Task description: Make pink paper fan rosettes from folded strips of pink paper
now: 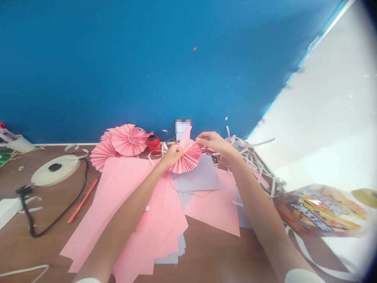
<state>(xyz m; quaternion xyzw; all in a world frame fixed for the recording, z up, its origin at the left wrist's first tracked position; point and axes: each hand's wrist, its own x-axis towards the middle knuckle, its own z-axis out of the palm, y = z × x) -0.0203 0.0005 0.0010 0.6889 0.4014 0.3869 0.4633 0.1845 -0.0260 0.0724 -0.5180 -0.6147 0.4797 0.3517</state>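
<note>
**Two hands spread a pleated pink paper fan above the sheets**

At the far left a round cream disc (55,169) lies on the brown floor (206,251), with a black cable (59,214) curling past it and a red pen (83,201) just beside the paper. Finished pink fans (122,143) rest against the blue wall (147,59), next to a red spool (153,143). Loose pink sheets (126,212) cover the middle of the floor, a pale lilac sheet (198,177) lying among them. Above these, the left hand (171,156) pinches the pleated pink fan (187,157) at its left edge, fingers closed on the paper. The right hand (212,142) grips the fan's upper right edge between thumb and fingertips. White paper strips (253,157) pile up to the right, and a printed snack bag (324,212) lies nearest the white wall.
</note>
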